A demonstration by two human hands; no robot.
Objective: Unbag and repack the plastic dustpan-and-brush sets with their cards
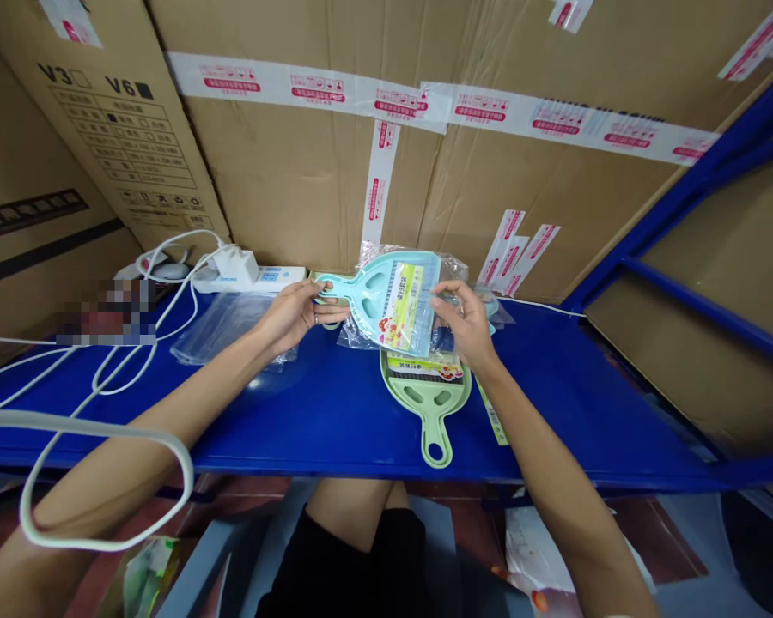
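A light blue dustpan (pixel 369 296) with a small brush set in it hangs sideways above the blue table, its handle to the left. A yellow and white label card (pixel 404 296) lies across its front. My left hand (pixel 301 307) pinches the handle between thumb and fingers. With thumb and fingers at the wide edge, my right hand (pixel 462 319) grips the other end. Below sits a green dustpan (pixel 429 399) with its own label, handle toward me; its upper part is hidden by the blue one. Crumpled clear plastic wrapping (pixel 451 266) shows behind the blue dustpan.
Clear plastic bags (pixel 222 330) lie on the blue table (pixel 309 421) at left. Behind them stands a white power strip (pixel 283 277) with a plug and loose white cables (pixel 112 369). Large cardboard boxes (pixel 296 180) wall off the back. A blue metal frame (pixel 709 318) rises at right.
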